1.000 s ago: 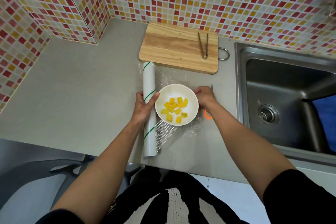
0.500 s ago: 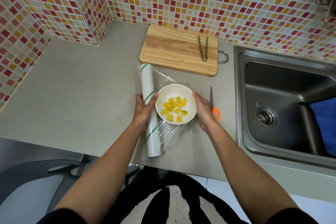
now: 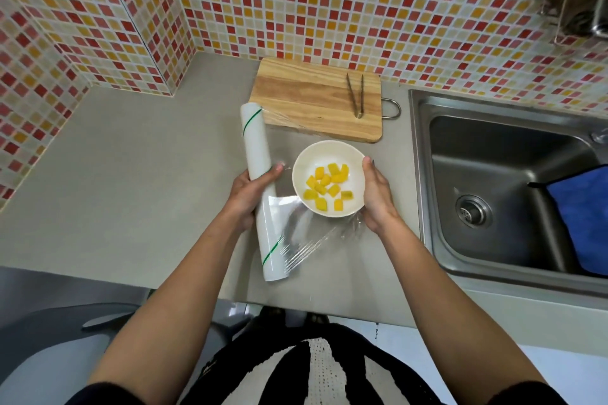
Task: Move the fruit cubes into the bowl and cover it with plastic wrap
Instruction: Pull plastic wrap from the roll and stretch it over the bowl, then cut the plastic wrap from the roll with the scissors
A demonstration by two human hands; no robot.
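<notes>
A white bowl (image 3: 307,156) holding several yellow fruit cubes (image 3: 327,186) sits on the grey counter. My right hand (image 3: 376,199) cups the bowl's right side, thumb on the rim. My left hand (image 3: 246,197) grips the middle of the white plastic wrap roll (image 3: 255,138), which lies lengthwise just left of the bowl. A clear sheet of wrap (image 3: 296,233) is pulled off the roll to the right and lies under and around the bowl. The bowl's top looks uncovered.
A wooden cutting board (image 3: 306,102) with metal tongs (image 3: 355,95) on it lies behind the bowl against the tiled wall. A steel sink (image 3: 500,181) with a blue cloth (image 3: 582,220) is at the right. The counter's front edge (image 3: 329,309) is close to my body.
My right hand left the scissors and came to the bowl's right side, now cupping it. The scissors are out of sight. My left hand stays on the roll.
</notes>
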